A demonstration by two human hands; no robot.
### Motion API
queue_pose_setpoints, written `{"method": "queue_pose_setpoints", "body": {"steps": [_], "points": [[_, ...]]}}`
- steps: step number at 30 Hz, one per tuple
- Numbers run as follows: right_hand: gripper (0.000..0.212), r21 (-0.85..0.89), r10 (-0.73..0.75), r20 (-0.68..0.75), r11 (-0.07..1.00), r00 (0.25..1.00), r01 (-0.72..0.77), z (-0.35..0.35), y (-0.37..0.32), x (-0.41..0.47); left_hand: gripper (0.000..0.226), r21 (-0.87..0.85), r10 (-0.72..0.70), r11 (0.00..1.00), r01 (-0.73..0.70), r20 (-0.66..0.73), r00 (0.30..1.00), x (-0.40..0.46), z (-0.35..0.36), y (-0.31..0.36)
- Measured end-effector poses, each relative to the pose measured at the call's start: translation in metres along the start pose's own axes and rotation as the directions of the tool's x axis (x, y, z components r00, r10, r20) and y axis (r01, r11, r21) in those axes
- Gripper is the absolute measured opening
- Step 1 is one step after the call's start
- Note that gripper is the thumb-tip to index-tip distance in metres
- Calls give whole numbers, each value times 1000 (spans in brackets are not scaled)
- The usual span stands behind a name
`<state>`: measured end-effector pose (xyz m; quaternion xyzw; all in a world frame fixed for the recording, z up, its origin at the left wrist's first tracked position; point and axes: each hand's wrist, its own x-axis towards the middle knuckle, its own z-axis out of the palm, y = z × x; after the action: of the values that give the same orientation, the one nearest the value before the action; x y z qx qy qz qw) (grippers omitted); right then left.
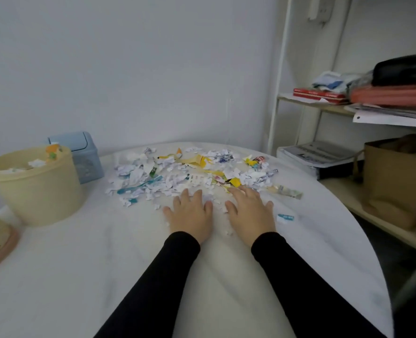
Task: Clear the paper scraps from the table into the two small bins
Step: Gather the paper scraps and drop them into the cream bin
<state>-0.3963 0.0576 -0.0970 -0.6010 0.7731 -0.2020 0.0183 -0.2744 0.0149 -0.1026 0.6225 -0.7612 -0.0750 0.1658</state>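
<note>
— What is in front of you, biggest thing first?

— Your white table fills most of the view, round at its right edge. To your right stands a metal shelf rack stacked with folded cloth, red books and papers, and a brown paper bag sits on a lower shelf.

— And the bins?

— The cream bin stands on the table at your far left, open at the top, with a few scraps already inside. The light blue bin is just behind it and to its right, close to the wall, its flap lid down.

— Where are the scraps?

— The paper scraps lie in a wide heap across the far middle of the table, mostly white with yellow, teal and green strips mixed in. A lone blue-and-white scrap lies apart, just right of your right hand.

— How are your hands?

— Both come out of black sleeves and lie palm down at the near edge of the heap. Your left hand is flat, fingers straight and slightly spread, fingertips touching the first scraps. Your right hand is the same, fingers extended onto the scraps, gripping nothing. The two hands sit side by side, near each other but not touching.
</note>
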Motion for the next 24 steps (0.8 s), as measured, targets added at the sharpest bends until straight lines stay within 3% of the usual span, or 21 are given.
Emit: {"method": "queue_pose_setpoints", "body": {"steps": [2,6,8,11,13,16,18,22,24], "points": [[46,31,108,-40,994,993,-106,-5,8,-5,56,-23,46,999,-47,-14,999,-9,-1,1],[59,-23,358,124,933,925,-358,-8,23,-14,82,60,128,989,-138,141,982,-38,4,13],[61,-1,300,152,953,942,-303,-5,23,-14,81,92,118,987,-134,167,979,-39,10,17],[58,174,36,156,983,987,-63,-2,15,-11,72,113,33,992,-50,143,989,-24,13,21],[54,265,-35,101,964,994,7,-3,14,-8,70,114,-26,993,15,103,994,-13,14,22],[47,169,1,-83,986,997,13,-6,27,5,71,84,-73,994,70,42,996,-7,15,23],[48,79,81,-140,994,987,-71,-6,41,20,76,79,-100,992,96,41,994,-5,14,22],[58,-10,313,-18,949,949,-314,1,60,45,83,130,-141,983,130,84,986,3,16,19],[57,-39,268,29,963,963,-267,6,59,51,79,133,-137,983,124,94,986,12,18,18]]}}
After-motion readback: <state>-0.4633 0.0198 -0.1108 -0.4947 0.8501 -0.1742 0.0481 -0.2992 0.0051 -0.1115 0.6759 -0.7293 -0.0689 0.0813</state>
